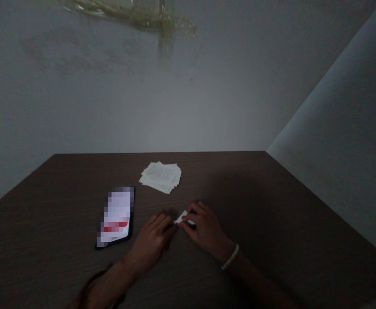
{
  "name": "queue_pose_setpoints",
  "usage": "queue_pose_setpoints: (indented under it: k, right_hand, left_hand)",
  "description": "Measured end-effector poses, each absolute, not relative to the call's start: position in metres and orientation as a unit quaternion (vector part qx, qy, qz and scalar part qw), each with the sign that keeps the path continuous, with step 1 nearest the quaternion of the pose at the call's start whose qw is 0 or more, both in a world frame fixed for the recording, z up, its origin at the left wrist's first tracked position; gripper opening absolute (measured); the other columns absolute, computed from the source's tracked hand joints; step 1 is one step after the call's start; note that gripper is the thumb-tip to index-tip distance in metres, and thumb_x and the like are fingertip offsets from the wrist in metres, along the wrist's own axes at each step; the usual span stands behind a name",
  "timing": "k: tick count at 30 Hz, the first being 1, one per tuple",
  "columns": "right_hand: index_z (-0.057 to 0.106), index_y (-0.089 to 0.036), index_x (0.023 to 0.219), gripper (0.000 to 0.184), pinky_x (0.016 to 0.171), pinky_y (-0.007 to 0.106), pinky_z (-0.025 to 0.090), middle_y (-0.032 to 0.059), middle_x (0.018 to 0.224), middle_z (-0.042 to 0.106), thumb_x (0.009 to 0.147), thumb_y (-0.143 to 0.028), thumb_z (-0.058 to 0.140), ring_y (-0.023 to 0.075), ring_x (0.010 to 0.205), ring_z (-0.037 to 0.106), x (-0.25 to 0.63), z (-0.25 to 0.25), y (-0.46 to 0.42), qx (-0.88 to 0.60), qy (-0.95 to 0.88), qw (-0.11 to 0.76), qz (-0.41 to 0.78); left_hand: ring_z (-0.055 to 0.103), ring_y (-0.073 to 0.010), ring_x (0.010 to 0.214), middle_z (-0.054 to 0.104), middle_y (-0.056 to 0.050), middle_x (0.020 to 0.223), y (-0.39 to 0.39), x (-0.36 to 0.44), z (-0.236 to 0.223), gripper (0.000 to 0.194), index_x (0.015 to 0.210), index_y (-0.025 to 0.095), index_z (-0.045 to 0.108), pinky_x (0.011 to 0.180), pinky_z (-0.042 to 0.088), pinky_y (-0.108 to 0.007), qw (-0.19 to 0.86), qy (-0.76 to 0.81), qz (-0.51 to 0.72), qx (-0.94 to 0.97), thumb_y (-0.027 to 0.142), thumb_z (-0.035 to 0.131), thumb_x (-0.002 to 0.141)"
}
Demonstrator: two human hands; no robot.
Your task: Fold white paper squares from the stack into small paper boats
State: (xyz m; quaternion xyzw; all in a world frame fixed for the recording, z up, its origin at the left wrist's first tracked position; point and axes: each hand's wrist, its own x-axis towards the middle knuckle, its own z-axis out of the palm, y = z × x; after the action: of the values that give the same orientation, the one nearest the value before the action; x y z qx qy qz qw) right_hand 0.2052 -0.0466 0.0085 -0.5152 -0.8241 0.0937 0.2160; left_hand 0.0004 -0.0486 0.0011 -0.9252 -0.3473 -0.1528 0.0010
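A small piece of white paper is pinched between my two hands, just above or on the dark table. My left hand is closed on its left end, thumb and fingers together. From the other side my right hand grips the paper with thumb and fingertips, covering much of it. A beaded bracelet circles my right wrist. Beyond the hands lies a loose, fanned pile of printed paper sheets. To the left of my left hand is a phone with its screen lit and blurred.
The table's far edge meets a grey wall with a stained, yellowish patch high up. Another wall runs along the right side of the table. The light is dim.
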Motion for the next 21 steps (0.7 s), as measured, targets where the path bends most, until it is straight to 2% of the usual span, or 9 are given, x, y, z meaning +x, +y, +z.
queue_pose_setpoints:
  k: [3, 9, 14, 21]
  right_hand:
    - [0.071, -0.024, 0.089, 0.009, 0.082, 0.031, 0.042, 0.0022, 0.095, 0.060, 0.086, -0.031, 0.066, 0.0175, 0.093, 0.052, 0.206, 0.007, -0.045, -0.522, -0.819, 0.217, 0.098]
    - [0.073, -0.027, 0.087, 0.007, 0.081, 0.032, 0.042, 0.0011, 0.092, 0.059, 0.082, -0.031, 0.071, 0.0174, 0.091, 0.052, 0.208, 0.010, -0.044, -0.537, -0.799, 0.241, 0.122]
    - [0.072, -0.024, 0.080, 0.003, 0.084, 0.033, 0.042, 0.0017, 0.092, 0.059, 0.078, -0.025, 0.074, 0.0174, 0.089, 0.053, 0.221, 0.010, -0.045, -0.548, -0.786, 0.253, 0.133]
    - [0.071, -0.024, 0.087, 0.013, 0.083, 0.034, 0.044, 0.0031, 0.097, 0.060, 0.076, -0.017, 0.074, 0.0193, 0.093, 0.055, 0.246, 0.013, -0.045, -0.561, -0.777, 0.243, 0.151]
  left_hand:
    - [0.050, -0.0216, 0.086, 0.058, -0.006, 0.093, -0.049, 0.000, 0.006, 0.033, 0.104, 0.019, 0.065, 0.077, 0.042, -0.036, -0.027, -0.338, -0.158, -0.928, 0.003, 0.050, 0.079]
    - [0.051, -0.0218, 0.083, 0.058, -0.006, 0.089, -0.048, 0.001, 0.004, 0.022, 0.093, 0.019, 0.068, 0.073, 0.041, -0.036, -0.034, -0.354, -0.179, -0.917, 0.006, 0.054, 0.081]
    - [0.052, -0.0212, 0.081, 0.059, -0.006, 0.087, -0.048, 0.001, 0.005, 0.022, 0.092, 0.018, 0.067, 0.072, 0.042, -0.035, -0.029, -0.351, -0.178, -0.919, 0.006, 0.054, 0.080]
    - [0.053, -0.0215, 0.082, 0.059, -0.007, 0.089, -0.049, 0.001, 0.004, 0.023, 0.091, 0.018, 0.068, 0.073, 0.044, -0.036, -0.026, -0.352, -0.191, -0.916, 0.007, 0.050, 0.083]
